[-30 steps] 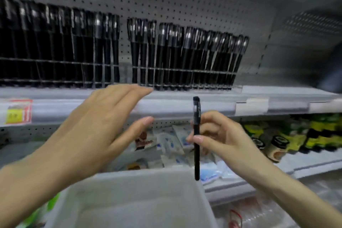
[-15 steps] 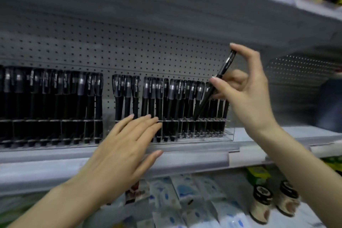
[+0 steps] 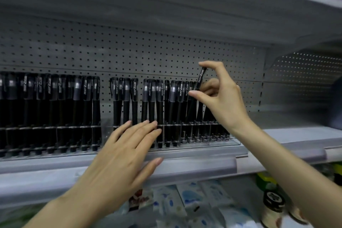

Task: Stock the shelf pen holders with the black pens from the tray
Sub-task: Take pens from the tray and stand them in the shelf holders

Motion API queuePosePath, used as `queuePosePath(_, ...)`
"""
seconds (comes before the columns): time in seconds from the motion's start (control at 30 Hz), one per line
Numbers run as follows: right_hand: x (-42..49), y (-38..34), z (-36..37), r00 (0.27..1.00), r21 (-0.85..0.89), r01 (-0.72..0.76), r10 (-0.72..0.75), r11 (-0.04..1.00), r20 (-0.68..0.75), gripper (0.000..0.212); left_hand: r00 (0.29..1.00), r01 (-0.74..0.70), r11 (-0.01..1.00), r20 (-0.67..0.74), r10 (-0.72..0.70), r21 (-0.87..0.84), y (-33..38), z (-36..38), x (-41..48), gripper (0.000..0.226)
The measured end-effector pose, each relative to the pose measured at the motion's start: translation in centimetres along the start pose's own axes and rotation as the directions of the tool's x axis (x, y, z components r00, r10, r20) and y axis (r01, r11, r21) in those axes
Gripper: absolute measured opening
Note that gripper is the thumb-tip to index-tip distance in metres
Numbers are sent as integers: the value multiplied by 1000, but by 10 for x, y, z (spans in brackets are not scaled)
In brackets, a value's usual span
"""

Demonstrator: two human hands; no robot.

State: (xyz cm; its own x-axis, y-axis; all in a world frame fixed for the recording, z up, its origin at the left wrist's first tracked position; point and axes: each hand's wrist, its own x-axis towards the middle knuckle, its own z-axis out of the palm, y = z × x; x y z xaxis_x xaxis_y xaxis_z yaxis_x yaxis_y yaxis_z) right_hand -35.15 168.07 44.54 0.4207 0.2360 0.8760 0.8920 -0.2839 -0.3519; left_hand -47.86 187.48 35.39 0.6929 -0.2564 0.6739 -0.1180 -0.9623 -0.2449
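Pen holders: we see two clear racks on the shelf (image 3: 185, 164), the left holder (image 3: 50, 135) packed with upright black pens, the right holder (image 3: 185, 135) nearly full, both against the pegboard (image 3: 148, 52).
Shelf: grey, its front rail running under our hands; packets (image 3: 185, 205) and dark-lidded jars (image 3: 273, 201) sit on the level below.
Left hand: our left hand (image 3: 125, 155) is spread flat, palm down, fingertips (image 3: 146, 122) touching the front of the right holder, thumb over the shelf rail, gripping nothing.
Right hand: our right hand (image 3: 222, 98) is raised at the right end of the right holder, forefinger and thumb pinching one pen.
Pen: the held pen (image 3: 200, 78) is tilted, cap end up and leaning right, its lower end down among the pens standing at that end of the row; we cannot tell whether it sits in a slot.
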Motion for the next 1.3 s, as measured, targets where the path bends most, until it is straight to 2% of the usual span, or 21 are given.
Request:
queuePosePath(0.13, -4, 4, 1, 996, -49, 24, -19, 999, 86, 52, 1000, -6, 1000, -12, 6, 10, -1, 2, 0, 56)
queuePosePath(0.4, 0, -1, 0, 988, -43, 30, -23, 999, 152, 49, 1000, -5, 1000, -14, 5, 8, -2, 2, 0, 55)
queuePosePath(0.53, 4, -4, 1, 988, -10, 27, -25, 1000, 150, 39, 1000, -6, 1000, -14, 6, 6, -2, 0, 0, 55)
queuePosePath(0.77, 6, 0, 2, 987, -18, 16, -13, 1000, 157, 44, 1000, -3, 1000, -16, 3, 10, -2, 0, 1, 55)
queuePosePath(1.0, 10, 2, -3, 987, -24, -4, 8, 1000, 160, 39, 1000, -3, 1000, -13, 3, 8, -1, -3, 1, 54)
queuePosePath(1.2, 1, 4, 2, 975, -214, 90, -43, 973, 217, 45, 1000, 14, 1000, 12, -14, -2, -1, -3, 1, 54)
queuePosePath(1.3, -2, 5, 2, 982, -231, 95, -52, 968, 183, 55, 1000, 17, 1000, 16, -16, -7, -1, -3, 0, 55)
